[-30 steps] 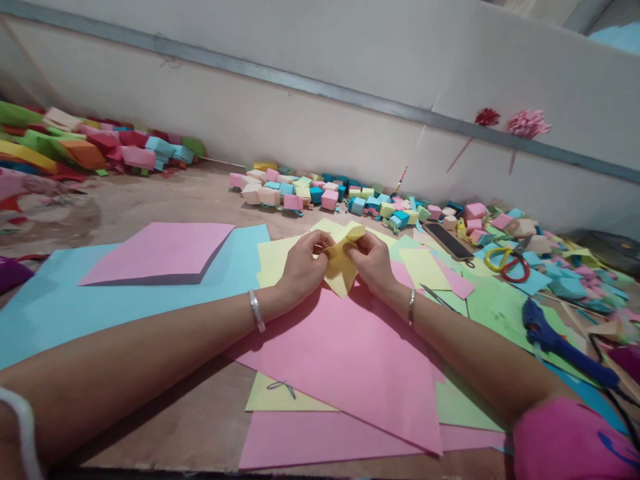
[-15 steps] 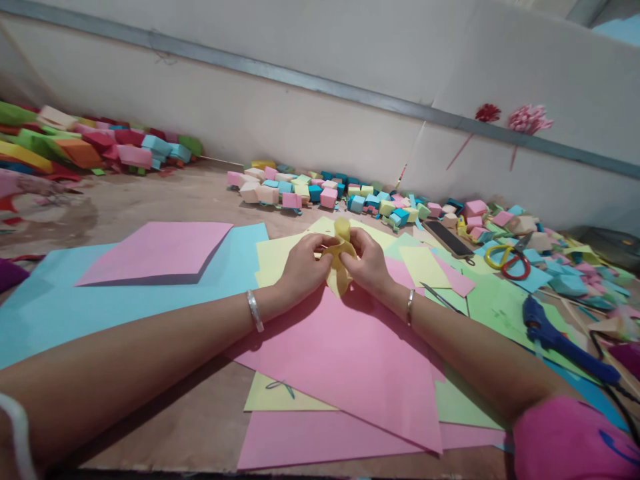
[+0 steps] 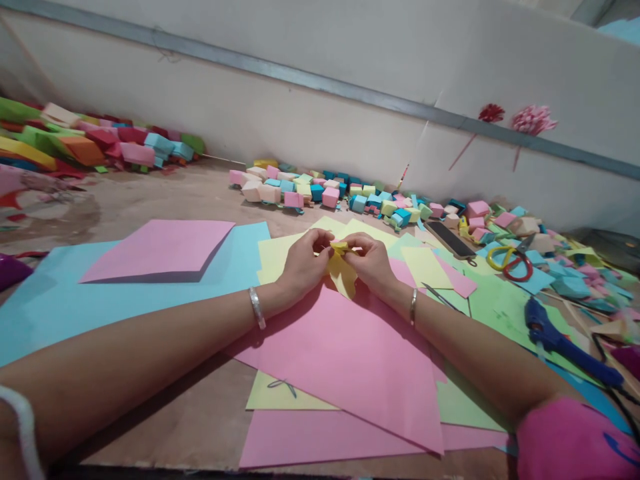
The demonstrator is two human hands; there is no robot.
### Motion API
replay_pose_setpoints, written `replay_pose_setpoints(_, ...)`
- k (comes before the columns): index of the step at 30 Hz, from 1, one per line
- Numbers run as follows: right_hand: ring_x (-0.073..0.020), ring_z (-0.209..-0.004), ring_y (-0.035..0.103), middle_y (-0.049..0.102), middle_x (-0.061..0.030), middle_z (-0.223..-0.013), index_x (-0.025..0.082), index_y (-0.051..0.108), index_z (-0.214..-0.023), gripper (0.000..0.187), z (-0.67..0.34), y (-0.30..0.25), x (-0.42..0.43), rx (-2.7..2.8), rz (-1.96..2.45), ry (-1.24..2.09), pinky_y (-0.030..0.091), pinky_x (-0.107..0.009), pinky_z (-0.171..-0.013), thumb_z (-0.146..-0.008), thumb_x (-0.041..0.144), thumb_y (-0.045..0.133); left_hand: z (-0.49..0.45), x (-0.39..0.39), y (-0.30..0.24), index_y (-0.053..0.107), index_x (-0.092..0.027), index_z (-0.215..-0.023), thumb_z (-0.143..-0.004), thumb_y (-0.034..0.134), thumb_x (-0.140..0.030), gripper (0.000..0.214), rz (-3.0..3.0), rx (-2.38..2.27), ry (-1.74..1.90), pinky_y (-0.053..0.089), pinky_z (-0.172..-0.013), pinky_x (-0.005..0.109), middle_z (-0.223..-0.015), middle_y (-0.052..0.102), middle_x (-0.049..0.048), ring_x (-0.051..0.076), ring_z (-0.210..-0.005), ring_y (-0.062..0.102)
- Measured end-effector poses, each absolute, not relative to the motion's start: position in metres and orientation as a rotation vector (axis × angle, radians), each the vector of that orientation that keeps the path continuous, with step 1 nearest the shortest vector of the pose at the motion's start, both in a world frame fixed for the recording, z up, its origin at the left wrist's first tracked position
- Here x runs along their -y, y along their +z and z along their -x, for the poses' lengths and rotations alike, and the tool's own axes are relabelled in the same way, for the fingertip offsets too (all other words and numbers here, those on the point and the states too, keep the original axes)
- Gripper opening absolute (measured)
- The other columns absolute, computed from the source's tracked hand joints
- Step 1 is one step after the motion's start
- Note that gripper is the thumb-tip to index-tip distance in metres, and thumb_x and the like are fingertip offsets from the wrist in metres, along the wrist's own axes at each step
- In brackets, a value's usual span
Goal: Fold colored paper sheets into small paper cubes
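Between my hands is a curled piece of yellow paper, its lower petal-like flap hanging toward me. My left hand pinches its left side between thumb and fingers. On the other side my right hand grips the upper right part, fingertips close to the left ones. Both hands are just over a large pink sheet. Pale yellow sheets lie behind and to the left of the hands. My fingers cover part of the held paper.
A blue glue gun, scissors and a phone lie on the right. Folded paper pieces line the wall. At left, a pink sheet rests on a blue sheet. Two paper flowers lean at the rail.
The yellow paper has turned in my fingers: its upright top part has come down and the lower flap has swung right. My right hand has lowered slightly. Surrounding things have stayed put.
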State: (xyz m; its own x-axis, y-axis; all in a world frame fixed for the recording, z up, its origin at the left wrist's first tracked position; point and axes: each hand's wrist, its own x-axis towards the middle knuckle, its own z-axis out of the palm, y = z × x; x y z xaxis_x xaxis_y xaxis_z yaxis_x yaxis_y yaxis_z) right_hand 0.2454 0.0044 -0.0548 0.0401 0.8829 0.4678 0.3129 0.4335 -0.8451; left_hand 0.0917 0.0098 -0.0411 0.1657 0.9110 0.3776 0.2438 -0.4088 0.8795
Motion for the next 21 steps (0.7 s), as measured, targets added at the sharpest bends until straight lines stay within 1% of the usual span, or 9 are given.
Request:
replay_pose_setpoints(5, -0.0173, -0.08, 0.061, 0.068, -0.0023, -0.086, 0.02, 0.067, -0.085, 0.016, -0.2433, -0.051, 0.0009, 1.667, 1.176, 0.379, 0.049, -0.031, -0.072, -0.071, 0.017, 0.059, -0.0905, -0.0123, -0.0416, 0.064, -0.018, -0.083, -0.076, 0.053, -0.018, 0.012, -1.79, -1.092, 1.256, 0.05, -0.071, 0.032, -0.084, 0.067, 0.0029, 0.018, -0.078, 0.061)
replay_pose_setpoints(7, -0.0172, -0.08, 0.061, 0.068, -0.0021, -0.085, 0.02, 0.066, -0.083, 0.013, -0.2427, -0.0492, 0.0023, 1.675, 1.196, 0.341, 0.048, -0.031, -0.073, -0.073, 0.018, 0.059, -0.0905, -0.0121, -0.0419, 0.063, -0.019, -0.081, -0.076, 0.053, -0.018, 0.012, -1.797, -1.091, 1.252, 0.05, -0.069, 0.031, -0.082, 0.066, 0.0027, 0.017, -0.077, 0.061)
replay_pose_setpoints(10, -0.0182, -0.079, 0.06, 0.066, -0.0034, -0.083, 0.02, 0.065, -0.074, 0.005, -0.2425, -0.0468, 0.003, 1.642, 1.224, 0.302, 0.048, -0.032, -0.071, -0.072, 0.02, 0.061, -0.0909, -0.0099, -0.0414, 0.062, -0.019, -0.08, -0.076, 0.052, -0.017, 0.012, -1.809, -1.056, 1.235, 0.05, -0.068, 0.029, -0.081, 0.066, 0.0025, 0.017, -0.078, 0.062)
replay_pose_setpoints(13, -0.0174, -0.074, 0.059, 0.064, -0.0025, -0.077, 0.02, 0.064, -0.071, 0.004, -0.2425, -0.0457, 0.0027, 1.579, 1.243, 0.338, 0.047, -0.031, -0.067, -0.072, 0.021, 0.061, -0.0913, -0.008, -0.0405, 0.061, -0.019, -0.083, -0.073, 0.051, -0.013, 0.015, -1.834, -1.01, 1.209, 0.051, -0.07, 0.028, -0.084, 0.067, 0.0019, 0.017, -0.081, 0.064)
replay_pose_setpoints(16, -0.0167, -0.072, 0.059, 0.065, -0.0014, -0.076, 0.02, 0.064, -0.075, 0.006, -0.2419, -0.0461, 0.0032, 1.588, 1.233, 0.4, 0.047, -0.031, -0.067, -0.072, 0.02, 0.059, -0.0907, -0.0093, -0.0402, 0.061, -0.018, -0.082, -0.072, 0.051, -0.011, 0.016, -1.876, -1.052, 1.205, 0.051, -0.069, 0.028, -0.082, 0.067, 0.0017, 0.016, -0.079, 0.064)
replay_pose_setpoints(18, -0.0161, -0.073, 0.059, 0.065, -0.0011, -0.079, 0.02, 0.063, -0.079, 0.01, -0.241, -0.0468, 0.0041, 1.629, 1.203, 0.431, 0.048, -0.03, -0.068, -0.071, 0.017, 0.057, -0.0899, -0.0113, -0.0401, 0.062, -0.018, -0.081, -0.072, 0.051, -0.011, 0.016, -1.89, -1.096, 1.212, 0.05, -0.068, 0.029, -0.08, 0.067, 0.0018, 0.016, -0.076, 0.063)
replay_pose_setpoints(21, -0.0155, -0.074, 0.061, 0.065, -0.0013, -0.083, 0.02, 0.061, -0.088, 0.021, -0.24, -0.0484, 0.0052, 1.617, 1.14, 0.507, 0.05, -0.03, -0.07, -0.07, 0.014, 0.053, -0.0891, -0.013, -0.039, 0.063, -0.018, -0.08, -0.071, 0.052, -0.011, 0.016, -1.898, -1.136, 1.224, 0.049, -0.071, 0.03, -0.081, 0.067, 0.0016, 0.017, -0.077, 0.062)
